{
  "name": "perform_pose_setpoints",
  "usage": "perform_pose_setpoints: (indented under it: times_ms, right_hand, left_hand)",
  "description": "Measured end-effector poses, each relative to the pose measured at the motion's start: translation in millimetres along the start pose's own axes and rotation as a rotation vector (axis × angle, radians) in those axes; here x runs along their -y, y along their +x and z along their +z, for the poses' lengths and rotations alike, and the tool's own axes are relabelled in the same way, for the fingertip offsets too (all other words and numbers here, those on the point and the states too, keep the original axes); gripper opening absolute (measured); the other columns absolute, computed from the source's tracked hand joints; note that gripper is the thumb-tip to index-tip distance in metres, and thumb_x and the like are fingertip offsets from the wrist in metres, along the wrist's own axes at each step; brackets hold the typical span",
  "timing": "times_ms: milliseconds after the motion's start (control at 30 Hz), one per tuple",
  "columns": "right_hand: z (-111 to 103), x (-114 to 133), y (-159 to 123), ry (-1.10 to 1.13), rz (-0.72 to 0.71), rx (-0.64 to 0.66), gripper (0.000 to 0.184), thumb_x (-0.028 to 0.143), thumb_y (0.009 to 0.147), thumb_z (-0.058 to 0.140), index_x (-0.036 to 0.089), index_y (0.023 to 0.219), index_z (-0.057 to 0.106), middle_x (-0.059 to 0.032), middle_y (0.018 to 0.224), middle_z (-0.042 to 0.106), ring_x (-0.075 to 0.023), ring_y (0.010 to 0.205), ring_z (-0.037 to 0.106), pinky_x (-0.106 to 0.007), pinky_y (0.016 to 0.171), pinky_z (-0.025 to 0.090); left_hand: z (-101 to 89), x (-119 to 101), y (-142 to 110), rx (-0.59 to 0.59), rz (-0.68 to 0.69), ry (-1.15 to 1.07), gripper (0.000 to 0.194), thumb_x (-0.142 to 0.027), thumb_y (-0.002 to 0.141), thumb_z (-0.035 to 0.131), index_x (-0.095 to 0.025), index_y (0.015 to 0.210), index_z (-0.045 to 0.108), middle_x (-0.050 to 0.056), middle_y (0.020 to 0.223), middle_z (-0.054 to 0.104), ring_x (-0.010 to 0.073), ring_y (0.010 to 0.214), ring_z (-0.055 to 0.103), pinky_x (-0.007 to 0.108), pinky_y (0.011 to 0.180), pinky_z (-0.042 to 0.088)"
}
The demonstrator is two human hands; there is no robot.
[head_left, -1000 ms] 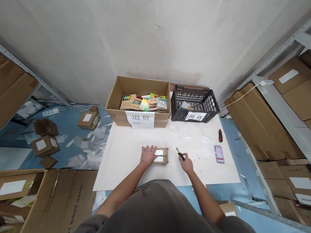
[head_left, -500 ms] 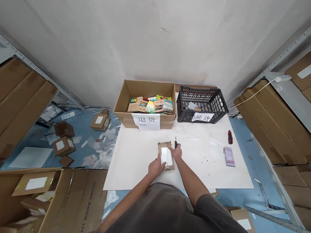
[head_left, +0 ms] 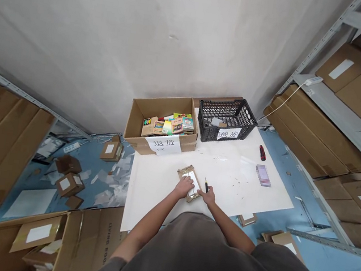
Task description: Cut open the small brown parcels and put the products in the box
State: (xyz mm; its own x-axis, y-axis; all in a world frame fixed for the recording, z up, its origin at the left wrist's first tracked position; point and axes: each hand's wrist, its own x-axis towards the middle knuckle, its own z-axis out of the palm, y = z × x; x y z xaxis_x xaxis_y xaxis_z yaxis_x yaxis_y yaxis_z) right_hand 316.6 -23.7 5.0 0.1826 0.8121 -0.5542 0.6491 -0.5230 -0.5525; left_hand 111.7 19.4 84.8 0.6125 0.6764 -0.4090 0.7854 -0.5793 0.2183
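Observation:
A small taped cardboard box [head_left: 181, 170] with a white label lies at a slant on the white tabletop [head_left: 148, 189]. My left hand [head_left: 185, 186] rests across the label, its fingers stretched flat over the top. At the box's near right corner is my right hand [head_left: 208, 197], closed around a black utility knife [head_left: 206, 187] whose tip points away from me. The thumb of that hand touches or nearly touches the box; I cannot tell which.
Behind stand an open carton [head_left: 147, 145] of small colourful boxes and a black plastic crate [head_left: 203, 132]. A red-and-black tool [head_left: 262, 153] and a blurred purple item [head_left: 263, 175] lie at right. Shelves [head_left: 349, 120] flank the right; paper scraps [head_left: 113, 179] litter the blue floor.
The small box was turned from crosswise to lengthwise, held by both hands midway, and now slants. My left hand has shifted onto its top. My right hand keeps the knife and has come nearer me.

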Motion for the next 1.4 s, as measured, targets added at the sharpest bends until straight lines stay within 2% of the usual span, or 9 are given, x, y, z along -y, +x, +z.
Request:
perform_pose_setpoints:
  times_ms: [200,333,500,633,833,900,1100,1267,1400]
  right_hand:
    - [-12.4,47.0,30.4,-0.016,-0.017,-0.014,0.065,0.049,0.078,0.079,0.025,0.130,0.047,-0.0084,0.115,0.073,-0.0251,0.104,0.071,-0.031,0.081,0.052]
    - [-23.7,65.5,39.8,-0.029,-0.094,0.038,0.065,0.045,0.075,0.084,0.026,0.126,0.049,-0.0062,0.113,0.073,-0.0231,0.101,0.070,-0.028,0.078,0.050]
    - [-45.0,49.8,26.5,0.031,-0.255,0.231,0.033,0.054,0.099,0.054,0.026,0.117,0.053,0.0028,0.082,0.072,-0.0158,0.067,0.067,-0.024,0.065,0.049]
    - [-65.1,27.0,8.9,-0.198,-0.328,0.416,0.024,0.046,0.104,0.050,0.025,0.107,0.060,0.0050,0.071,0.070,-0.0124,0.053,0.063,-0.022,0.063,0.047]
    - [-68.2,30.5,-8.4,-0.635,-0.407,0.305,0.024,0.042,0.103,0.055,0.024,0.112,0.068,-0.0117,0.104,0.076,-0.0273,0.095,0.073,-0.032,0.077,0.050]
    - [-67.1,38.6,-8.3,-0.649,-0.376,0.310,0.026,0.043,0.102,0.056,0.022,0.110,0.069,-0.0147,0.107,0.076,-0.0302,0.099,0.073,-0.035,0.079,0.051]
    - [-73.8,52.4,-1.2,-0.505,-0.174,0.469,0.031,0.050,0.096,0.065,0.020,0.102,0.069,-0.0084,0.087,0.075,-0.0191,0.057,0.069,-0.029,0.061,0.050]
    - [-74.7,45.3,-9.7,-0.402,-0.106,0.614,0.029,0.044,0.104,0.054,0.016,0.105,0.062,-0.0023,0.069,0.067,-0.0141,0.043,0.060,-0.024,0.051,0.046]
    - [-65.0,41.3,-20.8,-0.260,-0.065,0.561,0.027,0.044,0.105,0.055,0.017,0.100,0.058,0.0029,0.058,0.059,-0.0122,0.039,0.056,-0.021,0.047,0.044]
  left_hand:
    - [9.8,-8.4,-5.7,-0.059,-0.186,-0.091,0.051,-0.044,0.075,0.082,-0.023,0.121,0.070,0.014,0.131,0.061,0.0355,0.129,0.051,0.049,0.115,0.033]
    - [28.0,-14.5,-15.0,-0.096,-0.302,-0.107,0.057,-0.039,0.082,0.078,-0.026,0.135,0.061,0.012,0.159,0.046,0.0356,0.146,0.040,0.051,0.120,0.028]
    - [39.0,-21.4,-18.8,-0.068,-0.385,-0.161,0.058,-0.040,0.084,0.078,-0.025,0.136,0.058,0.012,0.168,0.035,0.0377,0.154,0.031,0.054,0.118,0.033]
    - [37.9,-21.6,-18.6,-0.081,-0.393,-0.180,0.057,-0.038,0.083,0.080,-0.023,0.134,0.058,0.013,0.167,0.037,0.0359,0.154,0.032,0.051,0.119,0.034]
    - [34.4,-18.7,-14.1,-0.065,-0.397,-0.167,0.059,-0.036,0.082,0.080,-0.023,0.135,0.059,0.012,0.166,0.039,0.0355,0.153,0.033,0.050,0.118,0.035]
    - [33.2,-18.2,-13.0,-0.056,-0.399,-0.168,0.058,-0.036,0.081,0.081,-0.023,0.134,0.060,0.012,0.165,0.040,0.0360,0.153,0.034,0.049,0.118,0.035]
    - [30.5,-17.2,-11.9,-0.037,-0.412,-0.200,0.064,-0.036,0.078,0.084,-0.021,0.136,0.058,0.014,0.165,0.040,0.0354,0.154,0.033,0.047,0.118,0.035]
    - [29.9,-16.3,-11.4,-0.039,-0.422,-0.231,0.063,-0.033,0.075,0.088,-0.021,0.131,0.062,0.015,0.164,0.041,0.0348,0.153,0.034,0.045,0.118,0.034]
    - [29.3,-15.8,-11.3,-0.043,-0.430,-0.239,0.062,-0.033,0.074,0.089,-0.023,0.130,0.063,0.014,0.164,0.042,0.0347,0.152,0.036,0.044,0.116,0.036]
